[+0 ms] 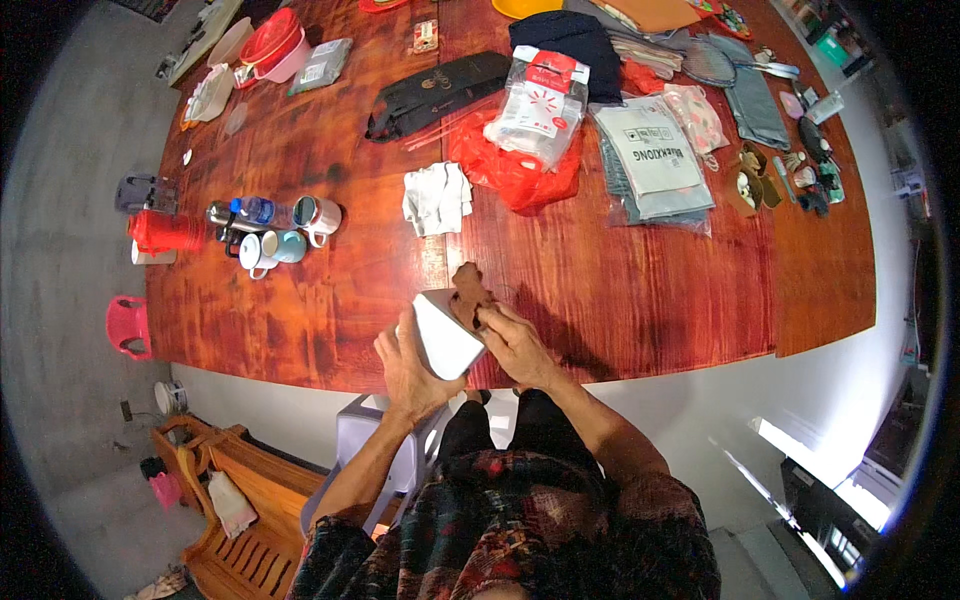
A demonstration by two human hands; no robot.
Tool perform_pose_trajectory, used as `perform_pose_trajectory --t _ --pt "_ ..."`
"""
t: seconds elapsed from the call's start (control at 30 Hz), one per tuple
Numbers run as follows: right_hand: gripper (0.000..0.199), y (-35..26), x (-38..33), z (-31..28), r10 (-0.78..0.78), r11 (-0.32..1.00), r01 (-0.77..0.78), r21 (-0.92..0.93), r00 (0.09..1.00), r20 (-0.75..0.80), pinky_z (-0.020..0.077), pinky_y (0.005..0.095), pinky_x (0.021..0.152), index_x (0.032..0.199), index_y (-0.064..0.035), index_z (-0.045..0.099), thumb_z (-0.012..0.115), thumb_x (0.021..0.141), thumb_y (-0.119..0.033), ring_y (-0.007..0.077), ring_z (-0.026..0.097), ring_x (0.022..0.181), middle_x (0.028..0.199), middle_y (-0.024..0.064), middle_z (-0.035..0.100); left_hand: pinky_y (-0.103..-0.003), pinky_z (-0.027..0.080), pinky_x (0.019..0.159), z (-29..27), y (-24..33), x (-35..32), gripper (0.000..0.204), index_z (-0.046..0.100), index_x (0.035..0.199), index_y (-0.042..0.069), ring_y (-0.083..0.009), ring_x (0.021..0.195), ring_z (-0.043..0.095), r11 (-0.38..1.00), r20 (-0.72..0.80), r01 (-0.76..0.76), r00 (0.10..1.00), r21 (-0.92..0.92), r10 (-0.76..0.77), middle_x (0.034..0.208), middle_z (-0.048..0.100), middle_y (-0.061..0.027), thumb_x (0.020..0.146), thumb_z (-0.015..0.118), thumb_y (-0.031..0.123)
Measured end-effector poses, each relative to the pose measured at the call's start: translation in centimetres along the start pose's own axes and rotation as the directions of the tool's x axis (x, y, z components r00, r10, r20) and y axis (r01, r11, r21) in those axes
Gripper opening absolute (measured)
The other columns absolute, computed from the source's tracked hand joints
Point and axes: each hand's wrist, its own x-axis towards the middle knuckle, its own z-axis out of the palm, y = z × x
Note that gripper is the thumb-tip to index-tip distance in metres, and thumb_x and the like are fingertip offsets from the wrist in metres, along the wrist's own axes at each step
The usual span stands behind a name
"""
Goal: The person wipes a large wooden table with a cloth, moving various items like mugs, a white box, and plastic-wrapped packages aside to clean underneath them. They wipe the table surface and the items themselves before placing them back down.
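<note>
Near the table's front edge, my left hand is closed around a white box, tilted, its bright white face up. The thumb and fingers lie along its sides. My right hand pinches a crumpled brown cloth at the right edge of the box. The cloth's upper end sticks out past the box's far corner. Whether it touches the box under my fingers is hidden. Just beyond, a folded white cloth lies on the reddish wooden table.
To the left stand several mugs and a blue-capped bottle. Farther back are a black case, a red plastic bag and packaged clothing. A lilac plastic chair and a wooden bench stand below the table's front edge.
</note>
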Motion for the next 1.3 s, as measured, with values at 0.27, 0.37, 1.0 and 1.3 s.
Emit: perform_pose_trajectory --t 0.27,0.37,1.0,1.3 --pt "0.035 10.6 -0.5 -5.2 0.28 0.932 -0.341 -0.12 0.891 -0.356 0.0459 0.0379 0.089 0.123 0.0003 0.054 0.051 0.09 -0.01 0.0325 0.06 0.104 0.113 0.0209 0.061 -0.052 0.032 0.095 2.6 -5.1 3.5 0.116 0.016 0.145 0.009 -0.0365 0.109 0.035 0.917 -0.299 0.396 0.87 -0.053 -0.393 0.113 0.036 -0.0206 0.053 0.082 0.03" --pt "0.048 17.2 -1.4 -7.1 0.389 0.686 -0.511 -0.518 0.859 -0.331 0.0306 0.0506 0.1 0.137 -0.0051 0.04 0.048 0.09 -0.011 0.0434 0.03 0.127 0.137 0.024 0.037 -0.056 0.032 0.097 2.6 -6.3 5.2 0.117 0.015 0.146 0.011 -0.0375 0.113 0.034 0.872 -0.312 0.481 0.817 -0.095 -0.485 0.116 0.034 -0.021 0.053 0.083 0.031" --pt "0.042 19.1 6.8 -5.3 0.391 0.915 -0.339 0.221 0.879 -0.272 0.0432 0.0362 0.092 0.125 -0.0064 0.051 0.05 0.084 0.0 0.0221 0.053 0.108 0.121 0.0121 0.052 -0.053 0.032 0.097 1.0 -14.9 19.5 0.115 0.019 0.144 0.008 -0.0408 0.112 0.035 0.845 -0.485 0.535 0.737 -0.007 -0.471 0.117 0.037 -0.0275 0.053 0.08 0.044" --pt "0.057 24.5 6.6 -3.8 -0.06 0.46 -0.255 -0.85 0.947 -0.316 0.0418 0.052 0.082 0.137 -0.0134 0.039 0.062 0.086 -0.022 0.0429 0.048 0.105 0.122 0.0244 0.044 -0.056 0.035 0.094 0.8 -15.7 28.8 0.112 0.026 0.142 0.008 -0.0436 0.115 0.036 0.865 -0.45 0.501 0.778 0.025 -0.438 0.121 0.038 -0.0321 0.051 0.079 0.048"
